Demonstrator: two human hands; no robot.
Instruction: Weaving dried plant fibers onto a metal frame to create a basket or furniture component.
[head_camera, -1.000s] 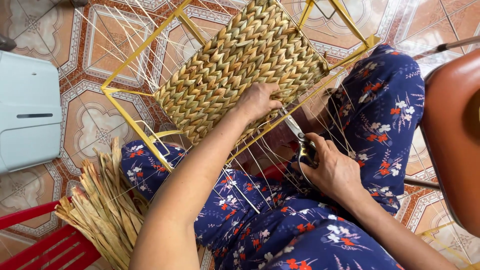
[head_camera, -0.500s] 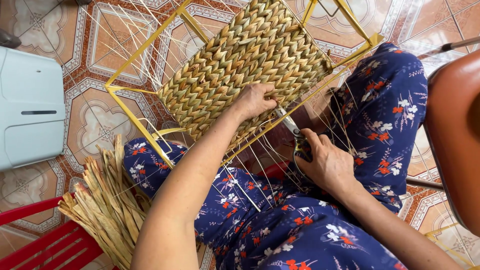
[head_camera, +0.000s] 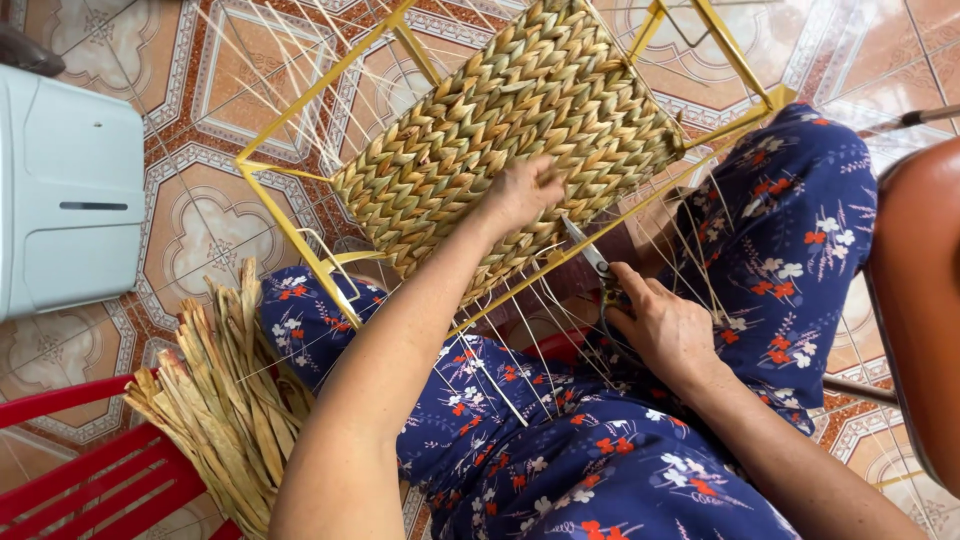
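Observation:
A woven straw panel (head_camera: 520, 120) sits on a yellow metal frame (head_camera: 290, 235) that rests across my lap. My left hand (head_camera: 522, 190) presses flat on the weave near its lower edge, fingers spread. My right hand (head_camera: 665, 325) grips a pair of scissors (head_camera: 590, 255), blades pointing up-left at the panel's lower edge among thin loose strands (head_camera: 560, 310). I wear a blue floral dress (head_camera: 600, 450).
A bundle of dried straw strips (head_camera: 220, 390) lies at my left knee. A red plastic rack (head_camera: 90, 480) is at bottom left, a pale blue-white box (head_camera: 65, 190) at left, an orange-brown chair (head_camera: 920, 300) at right. The floor is patterned tile (head_camera: 210, 215).
The view has shifted slightly; the frame and panel sit a little more to the right. My right hand with the scissors has edged up toward the panel's lower edge. The left hand stays on the weave.

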